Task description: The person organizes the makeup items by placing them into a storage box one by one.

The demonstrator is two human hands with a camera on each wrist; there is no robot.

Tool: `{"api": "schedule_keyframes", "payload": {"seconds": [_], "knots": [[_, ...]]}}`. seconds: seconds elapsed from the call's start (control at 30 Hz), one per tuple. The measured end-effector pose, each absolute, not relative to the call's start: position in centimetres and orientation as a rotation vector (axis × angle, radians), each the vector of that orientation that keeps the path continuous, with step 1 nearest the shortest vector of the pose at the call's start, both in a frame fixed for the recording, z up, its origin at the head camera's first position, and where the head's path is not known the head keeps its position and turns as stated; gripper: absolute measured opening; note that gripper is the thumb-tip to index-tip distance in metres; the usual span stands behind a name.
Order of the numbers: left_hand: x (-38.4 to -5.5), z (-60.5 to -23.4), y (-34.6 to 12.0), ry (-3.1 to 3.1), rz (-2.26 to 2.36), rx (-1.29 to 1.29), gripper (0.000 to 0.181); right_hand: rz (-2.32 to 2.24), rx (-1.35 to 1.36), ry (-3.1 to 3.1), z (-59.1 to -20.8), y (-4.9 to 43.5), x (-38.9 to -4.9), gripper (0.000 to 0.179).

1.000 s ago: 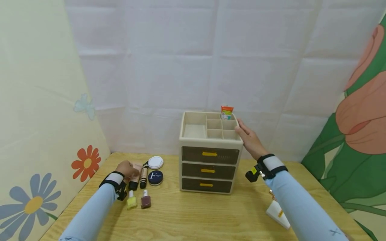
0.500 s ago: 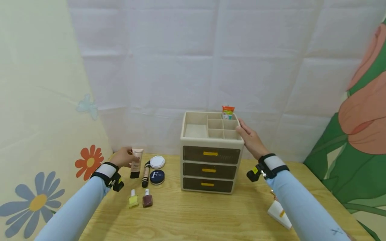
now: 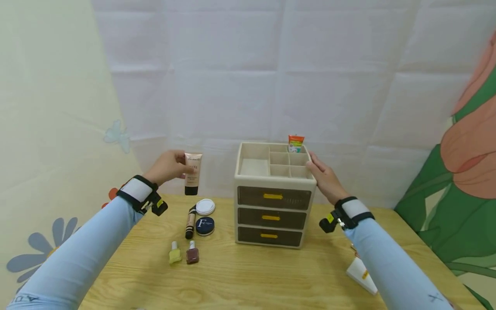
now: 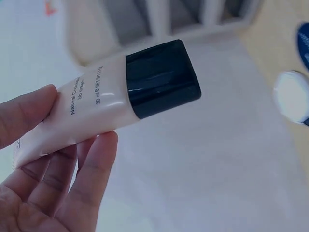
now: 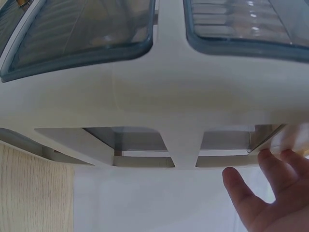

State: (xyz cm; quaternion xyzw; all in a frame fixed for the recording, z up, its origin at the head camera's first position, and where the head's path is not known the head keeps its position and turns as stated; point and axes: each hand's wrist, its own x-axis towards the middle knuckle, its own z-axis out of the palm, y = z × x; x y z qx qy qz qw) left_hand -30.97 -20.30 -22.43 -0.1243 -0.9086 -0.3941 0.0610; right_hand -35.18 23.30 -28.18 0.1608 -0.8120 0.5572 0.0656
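Nearest us, the yellow nail-polish bottle [image 3: 175, 255] and the plum bottle [image 3: 192, 255] stand where they stood a second ago on the wooden table [image 3: 240, 275], and a white box [image 3: 362, 275] lies partly behind our right sleeve [image 3: 395, 262]. Just beyond the bottles are the navy compact [image 3: 205, 225], the black-ended stick [image 3: 190, 221] and the white round case [image 3: 205, 206], close together and unmoved.

The change lies past them: our left hand [image 3: 166, 167] has raised the beige tube [image 3: 195, 177] from its place beside the stick. A second ago the tube lay flat under our fingers; now it hangs in the air, nearly upright with its black cap [image 4: 161, 79] downward, pinched between thumb and fingers. We judge the pick-up complete, but the tube has not yet been set anywhere; it is well apart from the organizer [image 3: 275, 183], to its left.

Our right hand [image 3: 327, 181] has stayed against the organizer's right side, its fingers apart and extended, touching rather than gripping; we take this as steadying. The organizer's three drawers are closed. A small orange-topped packet [image 3: 296, 143] stands in the rear right compartment, its top above the rim, as before; the other small compartments look unfilled. Behind everything hangs the creased white cloth [image 3: 232, 86].
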Motion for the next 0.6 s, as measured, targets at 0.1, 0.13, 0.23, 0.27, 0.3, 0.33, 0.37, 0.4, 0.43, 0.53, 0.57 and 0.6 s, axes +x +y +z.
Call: {"api": "schedule_keyframes", "payload": {"seconds": [0.1, 0.13, 0.23, 0.27, 0.3, 0.33, 0.37, 0.4, 0.43, 0.53, 0.57, 0.6], "knots": [[-30.7, -20.2, -19.0, -2.723, -1.203, -0.430, 0.026, 1.684, 0.489, -2.450, -28.1, 23.3, -35.1, 0.067], [-30.7, -19.5, -18.6, -2.713, -1.207, -0.451, 0.026, 1.683, 0.490, -2.451, -28.1, 23.3, -35.1, 0.067], [-30.6, -17.6, -17.3, -2.677, -1.238, -0.505, 0.027, 1.680, 0.492, -2.451, -28.0, 23.3, -34.9, 0.067], [-30.6, -17.0, -16.8, -2.663, -1.254, -0.521, 0.029, 1.679, 0.490, -2.452, -28.0, 23.4, -34.9, 0.066], [-30.6, -16.5, -16.3, -2.650, -1.269, -0.533, 0.030, 1.677, 0.487, -2.454, -28.0, 23.4, -34.8, 0.067], [-30.6, -16.0, -15.8, -2.638, -1.282, -0.545, 0.030, 1.672, 0.483, -2.456, -28.0, 23.4, -34.8, 0.067], [-30.7, -15.6, -15.3, -2.628, -1.296, -0.554, 0.029, 1.669, 0.479, -2.461, -27.9, 23.5, -34.7, 0.067], [-30.8, -15.2, -14.8, -2.617, -1.314, -0.565, 0.029, 1.670, 0.474, -2.463, -27.9, 23.5, -34.7, 0.067], [-30.9, -14.8, -14.3, -2.606, -1.325, -0.576, 0.027, 1.670, 0.473, -2.464, -27.9, 23.4, -34.7, 0.068], [-31.2, -14.0, -12.9, -2.582, -1.345, -0.602, 0.020, 1.683, 0.467, -2.458, -27.9, 23.2, -34.6, 0.068], [-31.4, -13.7, -12.6, -2.569, -1.357, -0.615, 0.018, 1.693, 0.471, -2.452, -28.0, 23.1, -34.6, 0.068], [-31.5, -13.5, -12.2, -2.560, -1.368, -0.624, 0.018, 1.703, 0.474, -2.445, -28.1, 23.0, -34.6, 0.068]]}}
